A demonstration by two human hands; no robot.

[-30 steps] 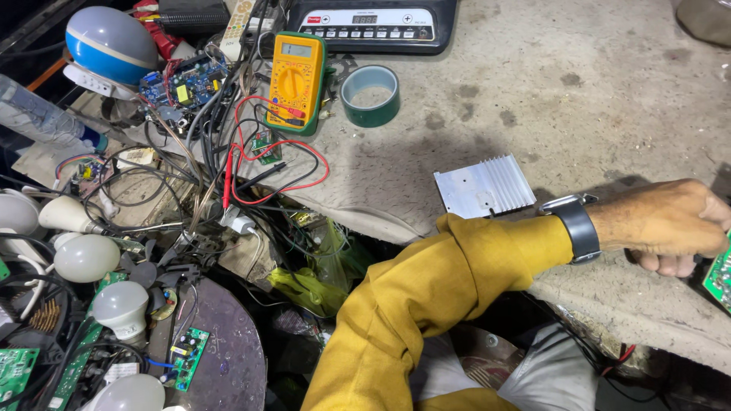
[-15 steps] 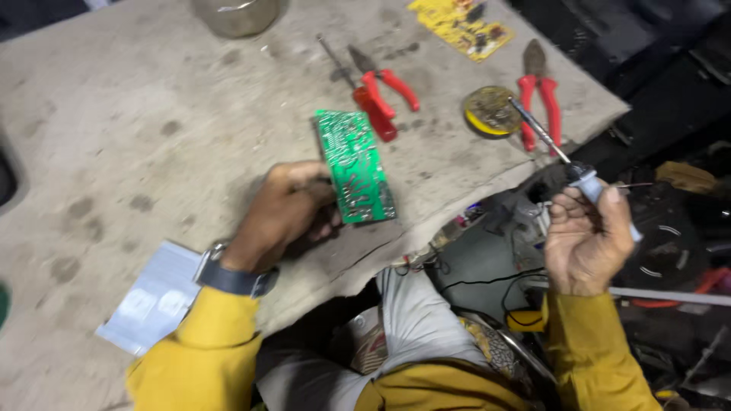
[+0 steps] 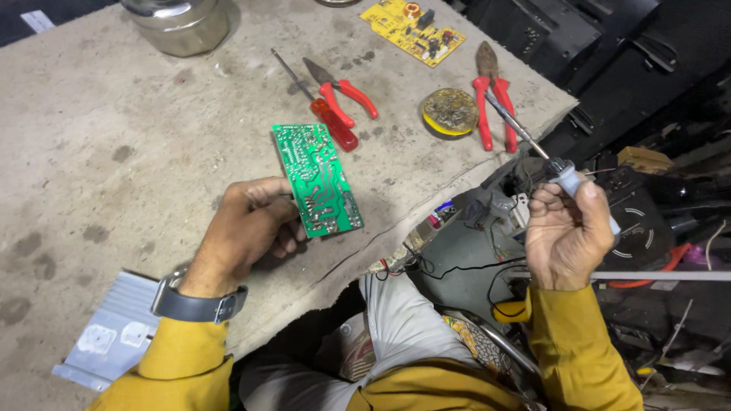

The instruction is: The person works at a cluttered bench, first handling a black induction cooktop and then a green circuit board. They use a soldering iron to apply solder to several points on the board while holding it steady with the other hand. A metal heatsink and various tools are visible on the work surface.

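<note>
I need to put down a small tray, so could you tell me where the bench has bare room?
The widest bare stretch of the bench lies between the metal pot and the left hand, left of the green circuit board. The far right corner is crowded: screwdriver, red cutters, solder tin, red pliers, yellow board.

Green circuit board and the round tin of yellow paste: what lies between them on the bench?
In the head view, only bare bench top lies between the green circuit board and the round tin; the red-handled tools lie just above that line.
</note>
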